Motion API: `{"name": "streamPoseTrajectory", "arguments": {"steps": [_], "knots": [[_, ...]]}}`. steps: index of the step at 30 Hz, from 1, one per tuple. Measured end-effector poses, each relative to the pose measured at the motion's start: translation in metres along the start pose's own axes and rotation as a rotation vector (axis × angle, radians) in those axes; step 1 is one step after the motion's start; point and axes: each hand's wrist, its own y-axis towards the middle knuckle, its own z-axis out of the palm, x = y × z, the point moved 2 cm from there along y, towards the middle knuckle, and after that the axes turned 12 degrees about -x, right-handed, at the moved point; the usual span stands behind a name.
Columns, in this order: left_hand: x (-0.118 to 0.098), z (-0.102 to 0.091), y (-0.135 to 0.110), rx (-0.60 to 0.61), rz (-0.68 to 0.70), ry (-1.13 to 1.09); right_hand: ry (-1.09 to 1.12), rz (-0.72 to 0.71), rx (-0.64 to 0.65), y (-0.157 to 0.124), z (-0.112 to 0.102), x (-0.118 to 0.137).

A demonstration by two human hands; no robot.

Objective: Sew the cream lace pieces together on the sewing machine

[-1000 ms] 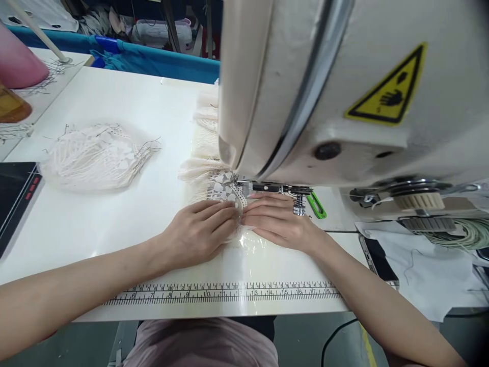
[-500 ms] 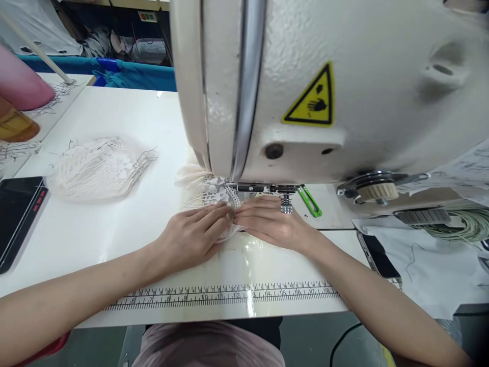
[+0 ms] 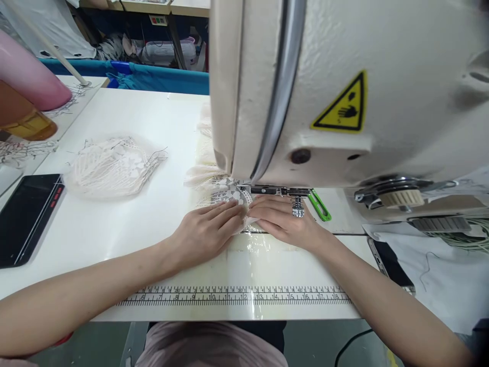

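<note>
A strip of pale lace fabric (image 3: 225, 192) lies gathered under the sewing machine head (image 3: 267, 102), by the presser foot area. My left hand (image 3: 208, 228) rests low over the lace from the left, fingers together, with the edge at its fingertips. From the right, my right hand (image 3: 290, 221) meets it, its fingers closed on the same edge and partly behind a small metal spring screw (image 3: 298, 207). A thin sheer fold shows between both hands. The needle tip is hidden. Just beyond my right hand lies a green thread snipper (image 3: 319, 205).
Left on the table sit a bundle of lace pieces (image 3: 110, 168) with loose threads and a black device (image 3: 32, 219). A pink thread cone (image 3: 42, 76) stands farther left. On the right are a phone (image 3: 391, 265) and white cloth (image 3: 454, 285). A printed ruler (image 3: 237, 295) runs along the front edge.
The camera view has shifted, so the scene sits farther right. Both hands stay at the lace by the presser foot; less of the sheer fold shows below them.
</note>
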Motion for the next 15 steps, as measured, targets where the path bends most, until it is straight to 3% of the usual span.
{"name": "streamPoseTrajectory", "arguments": {"steps": [7,15], "knots": [[0.004,-0.004,-0.002,-0.003,-0.043,0.037,-0.044,-0.143,-0.087,0.002,0.006,0.015],[0.013,-0.003,-0.005,0.041,-0.121,0.079,-0.093,-0.086,-0.04,0.0,0.019,0.017]]}}
